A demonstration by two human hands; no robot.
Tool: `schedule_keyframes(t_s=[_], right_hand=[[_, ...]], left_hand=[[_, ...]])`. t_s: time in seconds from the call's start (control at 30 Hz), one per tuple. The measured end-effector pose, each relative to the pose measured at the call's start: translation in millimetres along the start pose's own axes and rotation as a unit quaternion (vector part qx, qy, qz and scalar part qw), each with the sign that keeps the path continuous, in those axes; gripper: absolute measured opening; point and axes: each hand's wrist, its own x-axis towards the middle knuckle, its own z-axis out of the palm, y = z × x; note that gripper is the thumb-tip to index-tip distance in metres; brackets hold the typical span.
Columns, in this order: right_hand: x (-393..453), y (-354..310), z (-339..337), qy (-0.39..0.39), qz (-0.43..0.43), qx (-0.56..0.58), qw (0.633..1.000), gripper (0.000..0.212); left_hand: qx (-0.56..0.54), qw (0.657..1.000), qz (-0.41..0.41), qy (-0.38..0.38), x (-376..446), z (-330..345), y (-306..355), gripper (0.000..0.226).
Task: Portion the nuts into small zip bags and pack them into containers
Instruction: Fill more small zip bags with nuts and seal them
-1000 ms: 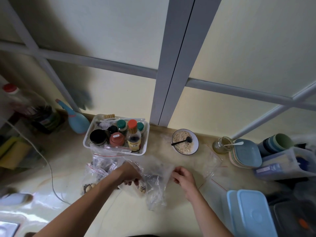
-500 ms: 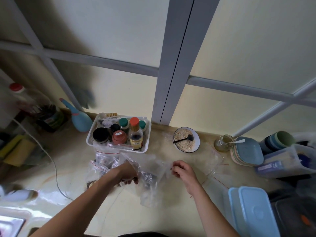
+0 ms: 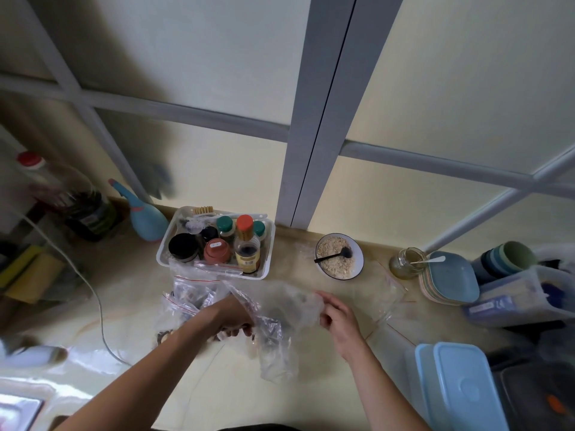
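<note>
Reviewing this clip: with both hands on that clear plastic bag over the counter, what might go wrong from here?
1. The crumpled clear plastic bag hangs between the left hand and right hand; if either slips, dark pieces inside may spill onto the counter.
2. The white bowl of crumbled nuts with its black spoon sits just beyond the right hand; a sweep could tip it.
3. Small red-striped zip bags lie by the left forearm and may get dragged.

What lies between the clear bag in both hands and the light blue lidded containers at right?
Nothing solid: only bare counter and a flat empty zip bag separate the crumpled clear plastic bag from the light blue lidded containers, whose lids are on.
</note>
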Motion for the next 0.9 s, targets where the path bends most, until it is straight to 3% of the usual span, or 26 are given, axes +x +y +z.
schedule_keyframes(t_s=[0.07, 0.13, 0.2, 0.3, 0.67, 0.77, 0.9], right_hand=[[3, 0, -2, 0.018, 0.016, 0.005, 1.0, 0.044], [4, -4, 0, 0.044, 0.039, -0.043, 0.997, 0.029], [1, -5, 1, 0.028, 0.066, -0.119, 0.99, 0.017], [1, -2, 3, 0.004, 0.057, -0.16, 0.986, 0.018], [-6, 1, 8, 0.124, -0.053, 0.007, 0.991, 0.014], [0, 7, 4, 0.156, -0.017, -0.043, 0.987, 0.01], [4, 12, -4, 0.114, -0.038, -0.169, 0.978, 0.02]], left_hand=[[-0.009, 1.0, 0.002, 0.001, 3, 1, -2, 0.02], [-0.019, 1.0, 0.014, 0.006, 5, 3, -3, 0.014], [-0.023, 1.0, 0.016, 0.004, 5, 3, -2, 0.012], [-0.011, 1.0, 0.002, 0.0, 2, 3, 5, 0.022], [-0.016, 1.0, 0.006, 0.004, 8, 1, 1, 0.016], [-0.012, 1.0, -0.004, 0.004, 4, 1, 5, 0.019], [-0.009, 1.0, 0.007, 0.004, 2, 1, 8, 0.021]])
